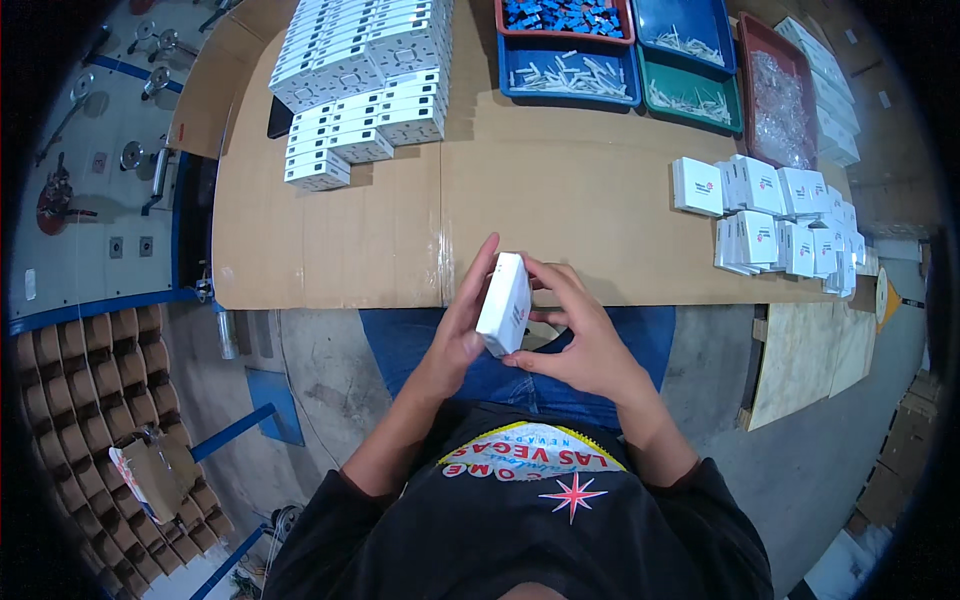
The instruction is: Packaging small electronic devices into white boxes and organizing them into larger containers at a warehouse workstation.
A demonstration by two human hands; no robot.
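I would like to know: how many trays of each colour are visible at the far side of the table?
Blue: 2 (left blue tray, right blue tray)
Red: 2 (bright red tray, dark red tray)
Green: 1 (green tray)
Total: 5

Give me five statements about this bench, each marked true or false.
1. The left hand and right hand both touch one white box. True.
2. Small white boxes are grouped on the right of the bench. True.
3. The white box lies flat on the bench. False: both hands hold it tilted.
4. The stacked cartons stand left of the green tray. True.
5. The green tray holds blue pieces. False: it holds white pieces.
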